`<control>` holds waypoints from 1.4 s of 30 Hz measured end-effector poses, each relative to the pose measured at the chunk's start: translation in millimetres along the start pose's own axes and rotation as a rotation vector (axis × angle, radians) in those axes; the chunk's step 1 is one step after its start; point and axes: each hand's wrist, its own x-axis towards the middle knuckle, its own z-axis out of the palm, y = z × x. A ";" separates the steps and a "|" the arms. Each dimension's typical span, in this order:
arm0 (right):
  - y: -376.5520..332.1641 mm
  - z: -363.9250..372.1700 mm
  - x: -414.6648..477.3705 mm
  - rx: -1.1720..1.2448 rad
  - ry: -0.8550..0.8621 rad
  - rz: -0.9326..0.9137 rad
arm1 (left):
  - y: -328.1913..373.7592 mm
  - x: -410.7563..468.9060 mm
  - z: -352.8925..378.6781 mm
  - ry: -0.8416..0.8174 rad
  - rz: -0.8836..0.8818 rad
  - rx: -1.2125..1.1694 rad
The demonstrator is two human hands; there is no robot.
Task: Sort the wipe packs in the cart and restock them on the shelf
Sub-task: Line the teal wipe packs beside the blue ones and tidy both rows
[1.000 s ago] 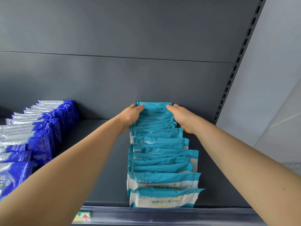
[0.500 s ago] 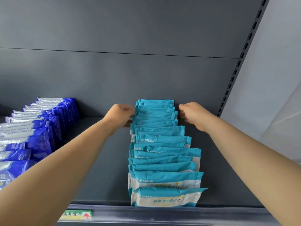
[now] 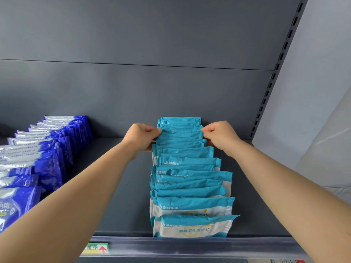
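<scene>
Left hand [image 3: 142, 135] and right hand [image 3: 220, 134] pinch opposite edges of rear packs in teal wipe-pack row [image 3: 190, 179], upright on grey shelf [image 3: 121, 202] (front to back). Blue wipe-pack row [image 3: 43, 149] stands well left.

teal wipe packs [image 3: 190, 186] | upright row | front-to-back | mid shelf [image 3: 133, 205]

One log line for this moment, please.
step: restock shelf | left hand: pinches teal wipe packs, left edge, rear | right hand: pinches right edge | blue wipe packs: apart, left
</scene>
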 end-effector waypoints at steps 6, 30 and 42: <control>-5.8 -17.7 -12.2 0.243 -0.078 0.012 | -2.5 -3.6 -11.5 -0.085 -0.001 -0.004; -11.9 -30.9 -43.4 -0.027 -0.152 0.127 | -7.2 -43.6 -29.8 -0.058 0.035 0.135; -5.5 -19.1 -51.8 0.034 -0.109 0.034 | -0.4 -46.0 -16.0 -0.092 0.035 0.160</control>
